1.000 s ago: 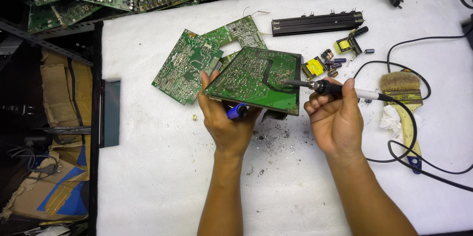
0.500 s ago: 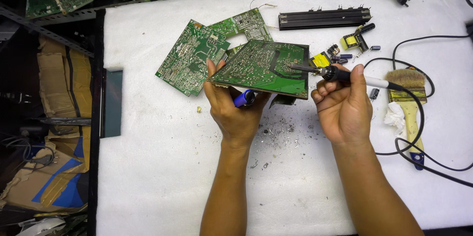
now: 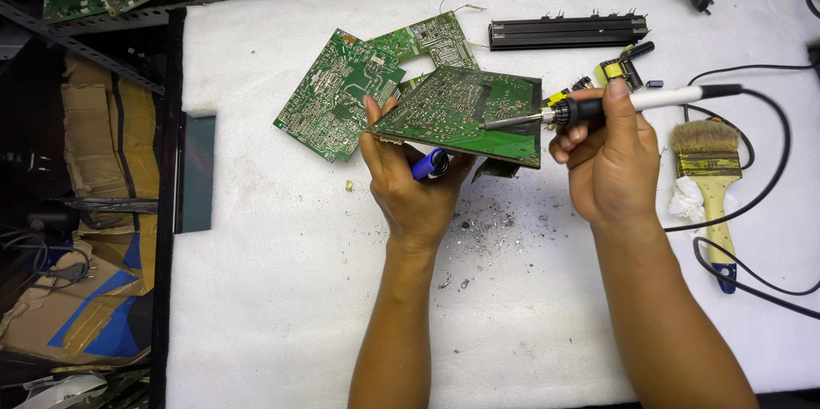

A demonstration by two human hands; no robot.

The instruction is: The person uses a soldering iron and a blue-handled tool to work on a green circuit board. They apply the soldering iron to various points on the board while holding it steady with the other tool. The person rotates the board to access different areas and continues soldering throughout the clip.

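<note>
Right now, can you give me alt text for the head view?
The left hand holds a green circuit board tilted above a white padded table, while the right hand presses a white-handled soldering iron tip onto it. A wooden paintbrush lies at right.

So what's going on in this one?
A person works at a white padded table. The left hand holds a green circuit board tilted up by its lower edge, with a blue cylindrical part beneath it. The right hand holds a soldering iron with a white handle, its tip on the board's solder side. Dark debris lies scattered below.
</note>
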